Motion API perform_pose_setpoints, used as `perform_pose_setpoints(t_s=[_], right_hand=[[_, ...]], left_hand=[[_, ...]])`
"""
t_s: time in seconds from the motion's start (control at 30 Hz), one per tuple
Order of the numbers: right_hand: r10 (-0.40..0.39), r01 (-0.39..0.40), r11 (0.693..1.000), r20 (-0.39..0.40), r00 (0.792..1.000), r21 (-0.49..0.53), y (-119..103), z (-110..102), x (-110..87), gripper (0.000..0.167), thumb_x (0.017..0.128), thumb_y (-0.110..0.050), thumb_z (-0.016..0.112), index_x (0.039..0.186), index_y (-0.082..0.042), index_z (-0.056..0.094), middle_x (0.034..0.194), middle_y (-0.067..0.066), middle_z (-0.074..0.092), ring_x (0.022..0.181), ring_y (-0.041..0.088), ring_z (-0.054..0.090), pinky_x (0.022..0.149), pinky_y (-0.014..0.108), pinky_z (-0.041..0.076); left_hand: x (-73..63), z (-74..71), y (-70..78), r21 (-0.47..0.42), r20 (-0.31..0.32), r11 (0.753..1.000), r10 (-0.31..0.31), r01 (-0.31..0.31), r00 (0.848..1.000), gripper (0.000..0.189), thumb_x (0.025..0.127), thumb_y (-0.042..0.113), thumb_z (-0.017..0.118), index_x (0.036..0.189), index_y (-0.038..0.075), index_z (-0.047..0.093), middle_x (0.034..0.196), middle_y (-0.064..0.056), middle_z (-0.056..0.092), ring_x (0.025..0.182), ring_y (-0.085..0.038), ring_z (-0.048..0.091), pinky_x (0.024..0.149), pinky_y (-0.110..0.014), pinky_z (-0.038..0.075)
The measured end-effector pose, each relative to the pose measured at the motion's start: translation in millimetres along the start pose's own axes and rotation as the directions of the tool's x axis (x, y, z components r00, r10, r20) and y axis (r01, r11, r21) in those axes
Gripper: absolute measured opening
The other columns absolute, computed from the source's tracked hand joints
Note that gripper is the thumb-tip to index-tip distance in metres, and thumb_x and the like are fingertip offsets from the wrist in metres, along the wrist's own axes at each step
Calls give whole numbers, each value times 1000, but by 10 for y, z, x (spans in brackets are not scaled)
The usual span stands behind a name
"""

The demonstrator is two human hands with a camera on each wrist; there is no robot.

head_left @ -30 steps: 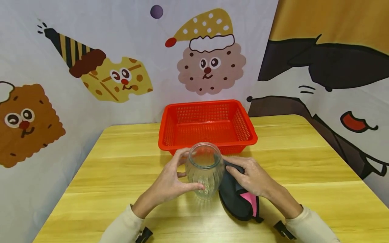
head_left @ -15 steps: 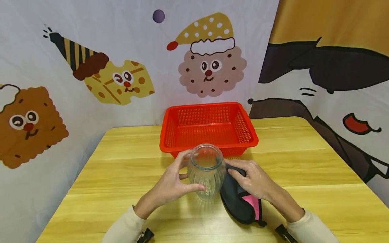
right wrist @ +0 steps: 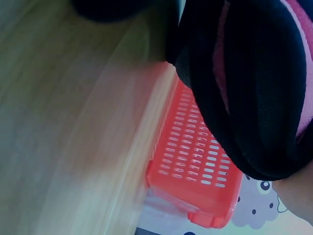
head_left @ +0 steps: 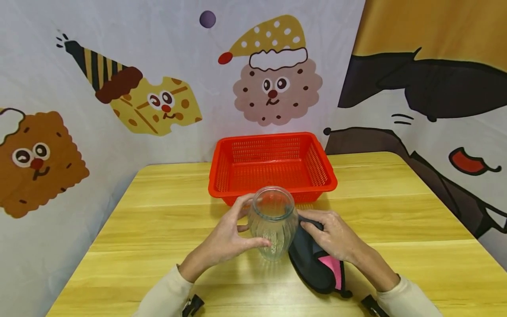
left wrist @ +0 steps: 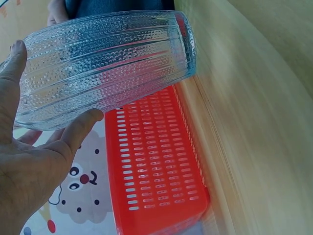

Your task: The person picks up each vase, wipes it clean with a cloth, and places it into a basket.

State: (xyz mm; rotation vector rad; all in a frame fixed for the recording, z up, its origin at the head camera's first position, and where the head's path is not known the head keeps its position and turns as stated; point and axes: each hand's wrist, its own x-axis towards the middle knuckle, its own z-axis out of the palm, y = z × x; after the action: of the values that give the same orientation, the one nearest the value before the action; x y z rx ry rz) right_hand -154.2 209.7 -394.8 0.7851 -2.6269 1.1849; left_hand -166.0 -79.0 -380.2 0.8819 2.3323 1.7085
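A clear ribbed glass jar [head_left: 274, 231] with a wide round mouth stands upright near the middle of the table. My left hand [head_left: 227, 237] grips it from the left, thumb on the near side and fingers around the far side. In the left wrist view the glass jar [left wrist: 107, 68] shows a bumpy, textured wall. Just right of the jar, my right hand [head_left: 332, 233] pinches the upper end of a soft black fabric item with pink parts [head_left: 313, 264]. Its pink and black layers fill the right side of the right wrist view, where the fingers are mostly hidden behind the cloth item [right wrist: 264, 83].
A red perforated plastic basket [head_left: 273, 193] stands behind the jar, at the back of the wood-grain table [head_left: 158, 211]. Behind the table hangs a cloth printed with cartoon biscuits and cheese [head_left: 158, 105]. Dark clips [head_left: 193, 305] sit near the sleeves.
The jar has shifted slightly to the right, with my left hand still around it. My right hand and the black fabric item have also moved a little right.
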Motion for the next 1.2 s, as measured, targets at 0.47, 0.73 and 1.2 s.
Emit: perform_pose_setpoints(t_s=[0.47, 0.73, 1.2], right_hand=[[2, -1, 1000, 43, 999, -10, 55, 20, -10, 35, 97, -6, 66, 129, -18, 72, 124, -8, 68, 117, 13, 62, 97, 46, 52], [-6, 6, 1000, 89, 996, -1, 102, 32, 0, 40, 96, -6, 66, 128, -29, 73, 121, -17, 67, 114, 8, 63, 97, 42, 53], [26, -2, 994, 226, 974, -106, 175, 73, 6, 27, 97, -11, 64, 93, -38, 70, 86, -21, 61, 80, 2, 57, 70, 27, 48]], left_hand=[[16, -2, -5, -10, 9, 1000, 10, -10, 1000, 96, 76, 19, 93, 152, 32, 36, 147, -3, 47, 134, -30, 49, 95, -45, 54], [2, 0, -14, -15, 13, 1000, 3, -3, 1000, 96, 76, 18, 93, 152, 33, 36, 147, -2, 47, 135, -30, 49, 95, -44, 54], [1, -3, -16, -20, 18, 1000, 5, -5, 1000, 96, 77, 19, 93, 154, 28, 35, 147, -1, 46, 133, -30, 50, 95, -45, 54]])
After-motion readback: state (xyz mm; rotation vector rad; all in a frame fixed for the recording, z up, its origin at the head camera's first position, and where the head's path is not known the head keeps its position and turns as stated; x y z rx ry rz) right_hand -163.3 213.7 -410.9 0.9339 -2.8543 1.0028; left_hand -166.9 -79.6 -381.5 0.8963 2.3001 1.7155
